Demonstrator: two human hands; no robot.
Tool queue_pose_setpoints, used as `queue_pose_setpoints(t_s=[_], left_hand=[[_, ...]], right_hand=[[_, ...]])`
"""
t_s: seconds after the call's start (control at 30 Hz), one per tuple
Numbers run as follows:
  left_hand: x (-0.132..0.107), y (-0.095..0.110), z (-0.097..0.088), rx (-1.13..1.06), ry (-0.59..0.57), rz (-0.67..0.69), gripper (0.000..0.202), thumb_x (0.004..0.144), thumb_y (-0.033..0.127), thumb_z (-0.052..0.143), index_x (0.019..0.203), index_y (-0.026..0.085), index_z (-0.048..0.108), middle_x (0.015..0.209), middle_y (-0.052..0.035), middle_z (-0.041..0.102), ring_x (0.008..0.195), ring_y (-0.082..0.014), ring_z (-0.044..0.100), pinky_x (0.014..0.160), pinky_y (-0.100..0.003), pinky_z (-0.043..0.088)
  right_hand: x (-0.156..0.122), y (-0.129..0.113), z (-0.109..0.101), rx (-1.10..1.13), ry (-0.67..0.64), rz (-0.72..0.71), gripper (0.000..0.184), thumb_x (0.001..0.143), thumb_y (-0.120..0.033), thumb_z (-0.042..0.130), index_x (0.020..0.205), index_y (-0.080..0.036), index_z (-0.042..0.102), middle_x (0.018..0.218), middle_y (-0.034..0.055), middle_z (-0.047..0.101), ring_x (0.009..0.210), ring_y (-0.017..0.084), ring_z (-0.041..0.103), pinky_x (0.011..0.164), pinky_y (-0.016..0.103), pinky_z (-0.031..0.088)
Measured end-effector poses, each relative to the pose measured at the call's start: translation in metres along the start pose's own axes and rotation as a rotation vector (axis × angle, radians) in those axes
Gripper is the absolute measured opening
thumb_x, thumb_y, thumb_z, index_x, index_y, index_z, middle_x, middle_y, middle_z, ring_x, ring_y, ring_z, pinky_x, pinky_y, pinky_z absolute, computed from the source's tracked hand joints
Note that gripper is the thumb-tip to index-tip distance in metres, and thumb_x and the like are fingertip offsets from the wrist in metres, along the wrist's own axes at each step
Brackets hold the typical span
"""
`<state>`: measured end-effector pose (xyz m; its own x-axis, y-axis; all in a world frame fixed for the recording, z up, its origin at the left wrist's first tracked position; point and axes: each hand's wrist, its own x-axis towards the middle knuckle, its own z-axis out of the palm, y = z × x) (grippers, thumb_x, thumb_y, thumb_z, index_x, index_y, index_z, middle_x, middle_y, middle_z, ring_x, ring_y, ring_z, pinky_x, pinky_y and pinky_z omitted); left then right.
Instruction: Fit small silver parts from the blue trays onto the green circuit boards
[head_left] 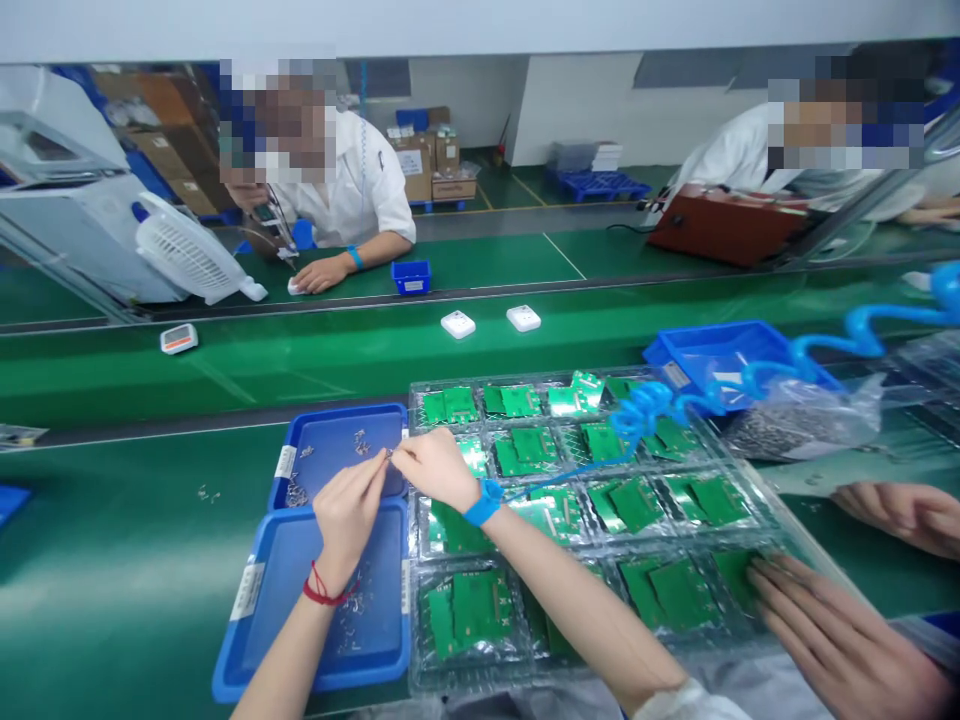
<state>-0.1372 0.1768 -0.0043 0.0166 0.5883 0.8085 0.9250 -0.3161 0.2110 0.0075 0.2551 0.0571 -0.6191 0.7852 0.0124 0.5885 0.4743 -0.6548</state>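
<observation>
Over the right side of the far shallow blue plastic tray (334, 452), the left hand (349, 508) and right hand (441, 468) meet at the fingertips, each with thumb and fingers pinched together; whether a tiny piece sits between them, I cannot tell. Small silvery metal parts (298, 491) lie scattered in that tray, below and left of the fingertips. A second blue plastic tray (296, 585) adjoins it on the near side. To the right, a clear plastic compartment tray (776, 508) bears green rectangular circuit boards (471, 612). At its near right corner, a co-worker's hand (840, 630) reaches over a board.
</observation>
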Motion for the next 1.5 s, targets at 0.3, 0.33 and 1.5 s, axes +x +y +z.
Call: queue_pose_setpoints(t_s=[0.3,0.33,1.5], left_hand=[[0.005,0.005,0.0,-0.129,0.049,-0.2,0.011,0.091,0.026,0.065,0.085,0.018,0.07,0.082,-0.0036,0.077,0.075,-0.0158,0.074,0.07,-0.025,0.059],[0.006,0.005,0.001,-0.141,0.041,-0.224,0.013,0.092,0.029,0.064,0.086,0.018,0.068,0.082,-0.004,0.077,0.072,-0.0155,0.074,0.066,-0.024,0.059],[0.003,-0.023,-0.014,0.054,-0.555,-0.212,0.041,0.102,0.032,0.029,0.071,0.021,0.055,0.068,0.0,0.058,0.06,-0.0123,0.058,0.057,-0.024,0.039]], right_hand=[[-0.004,0.006,0.022,0.083,0.079,-0.068,0.038,0.101,-0.018,0.039,0.076,-0.017,0.068,0.08,0.0011,0.076,0.073,0.01,0.067,0.072,0.02,0.041],[-0.004,0.005,0.022,0.075,0.087,-0.075,0.038,0.101,-0.019,0.039,0.077,-0.017,0.068,0.081,0.0016,0.076,0.073,0.011,0.068,0.071,0.02,0.04],[0.004,0.009,0.011,-0.208,-0.11,-0.316,0.023,0.092,-0.022,0.054,0.071,-0.017,0.063,0.075,0.0016,0.069,0.072,0.012,0.056,0.088,0.032,0.033]])
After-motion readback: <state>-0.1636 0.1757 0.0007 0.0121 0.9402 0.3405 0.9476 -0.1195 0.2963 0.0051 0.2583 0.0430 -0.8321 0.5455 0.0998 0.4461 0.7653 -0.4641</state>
